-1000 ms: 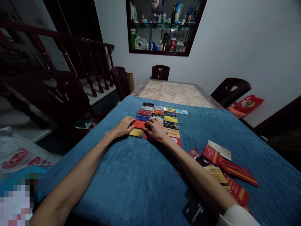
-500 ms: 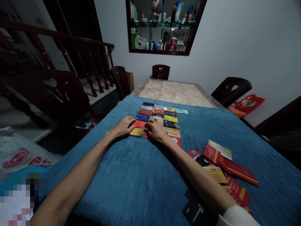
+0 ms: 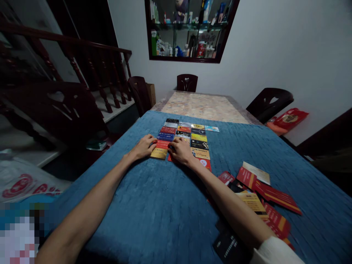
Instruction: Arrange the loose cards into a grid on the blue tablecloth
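Several plastic-looking cards lie in columns on the blue cloth (image 3: 143, 205). My left hand (image 3: 142, 147) is at the left edge of a red card (image 3: 161, 144), thumb and fingers bent around that edge. At the card's opposite edge are the curled fingers of my right hand (image 3: 180, 151). Just above this card lies a blue card (image 3: 165, 137), and below it a gold card (image 3: 158, 153). My right hand covers part of the middle column, including most of another red card (image 3: 170, 158). A black card (image 3: 200, 144) lies in the column to its right.
A loose pile of red, gold and black cards, with a gold card (image 3: 251, 202) on top, spreads around my right forearm. Nearer me lies a black card (image 3: 227, 246). Dark chairs (image 3: 271, 104) surround the table. Its bare stone-patterned end (image 3: 200, 104) shows beyond the cloth.
The view has shifted slightly. Both hands stay at the two edges of the red card, with barely any movement of the fingers, and the card columns look the same.
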The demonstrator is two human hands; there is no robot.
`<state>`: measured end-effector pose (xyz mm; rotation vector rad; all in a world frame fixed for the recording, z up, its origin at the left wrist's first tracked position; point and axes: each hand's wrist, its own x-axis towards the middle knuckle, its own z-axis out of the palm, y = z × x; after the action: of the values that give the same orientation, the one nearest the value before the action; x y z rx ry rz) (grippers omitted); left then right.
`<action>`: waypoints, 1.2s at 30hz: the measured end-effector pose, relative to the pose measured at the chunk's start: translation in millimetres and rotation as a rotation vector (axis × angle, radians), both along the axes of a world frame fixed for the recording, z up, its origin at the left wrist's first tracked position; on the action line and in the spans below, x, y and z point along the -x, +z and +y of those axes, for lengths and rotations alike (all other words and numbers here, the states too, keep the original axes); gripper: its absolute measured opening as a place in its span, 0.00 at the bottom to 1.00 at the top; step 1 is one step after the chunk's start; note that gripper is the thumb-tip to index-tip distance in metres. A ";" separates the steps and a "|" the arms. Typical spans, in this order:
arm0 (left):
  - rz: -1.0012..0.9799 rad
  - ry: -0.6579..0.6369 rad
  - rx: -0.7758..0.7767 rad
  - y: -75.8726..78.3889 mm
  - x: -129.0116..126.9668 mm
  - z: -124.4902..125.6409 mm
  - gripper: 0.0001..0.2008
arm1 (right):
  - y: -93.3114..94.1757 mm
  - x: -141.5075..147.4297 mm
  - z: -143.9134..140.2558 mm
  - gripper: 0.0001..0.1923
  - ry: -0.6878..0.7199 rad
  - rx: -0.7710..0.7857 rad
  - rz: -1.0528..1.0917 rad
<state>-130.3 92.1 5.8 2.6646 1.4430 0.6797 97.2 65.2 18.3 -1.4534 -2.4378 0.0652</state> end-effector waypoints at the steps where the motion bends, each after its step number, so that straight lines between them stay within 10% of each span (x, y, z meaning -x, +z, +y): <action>1: 0.006 0.005 -0.005 -0.7 -0.3 0.8 0.17 | -0.2 0.1 0.0 0.16 -0.001 0.000 -0.003; 36: -0.048 -0.036 -0.333 17.3 -34.4 -13.3 0.13 | 56.7 -33.6 -13.4 0.14 0.064 -0.215 0.036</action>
<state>-95.9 78.8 23.2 2.8791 1.3730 1.0574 130.8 51.7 75.0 -1.2707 -2.3784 -0.1512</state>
